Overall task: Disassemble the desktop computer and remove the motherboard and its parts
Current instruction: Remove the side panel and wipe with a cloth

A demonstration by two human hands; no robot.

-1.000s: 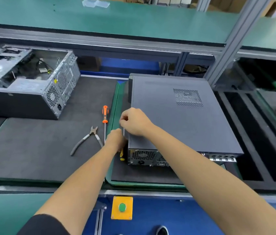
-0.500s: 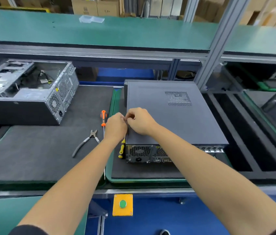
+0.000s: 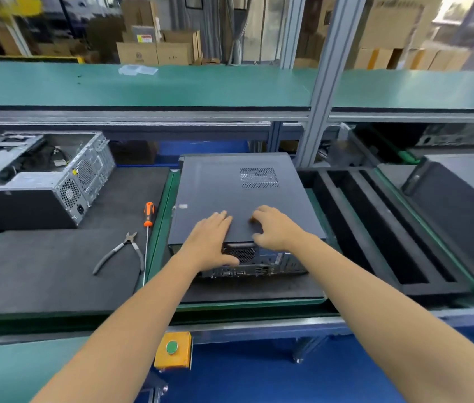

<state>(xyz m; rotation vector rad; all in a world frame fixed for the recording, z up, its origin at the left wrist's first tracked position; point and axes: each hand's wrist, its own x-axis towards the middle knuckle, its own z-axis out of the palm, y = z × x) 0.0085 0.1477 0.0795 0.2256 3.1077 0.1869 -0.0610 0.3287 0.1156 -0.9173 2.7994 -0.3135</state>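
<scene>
- Desktop computer [image 3: 238, 199] lies flat on a dark mat [image 3: 259, 289] with a green edge, at the middle of the workbench, its rear ports facing the person.
- Its dark side panel [image 3: 215, 181] faces up, with a vent grille [image 3: 258, 177] near the far right.
- Left hand [image 3: 211, 239] rests flat on the panel's near edge, fingers straight and together, thumb hanging down over the rear face.
- Right hand [image 3: 273, 228] presses on the panel just beside it, fingers bent at the knuckles with tips on the metal, holding nothing.
- 2 tools lie on the black foam [image 3: 40, 266] to the left: an orange-handled screwdriver [image 3: 147, 225] and side cutters [image 3: 122, 251], near each other.
- An opened, gutted case [image 3: 38, 175] sits at the far left.
- Another dark case [image 3: 463, 210] sits at the right edge.
</scene>
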